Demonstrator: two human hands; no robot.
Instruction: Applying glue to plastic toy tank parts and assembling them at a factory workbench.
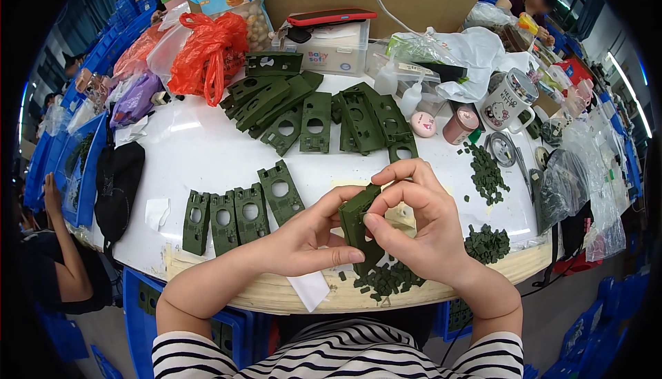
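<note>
My left hand (300, 238) is closed on a dark green plastic model-tank hull (354, 222), tilted on its side above the table's front edge. The fingers of my right hand (427, 231) close in on the hull's upper end and side, thumb against it. Whether a small piece sits between those fingertips is hidden. Just below lies a pile of small green plastic pieces (389, 280). Several similar hulls with round holes stand in a row to the left, one of them a hull (250, 212) near my left forearm.
More hulls (315, 123) lie stacked at the back. Small green pieces (487, 176) form heaps at right. A mug (507, 103), dropper bottles (411, 96), a red plastic bag (209, 52) and a clear box (338, 48) surround the work area. Blue crates (141, 310) stand below.
</note>
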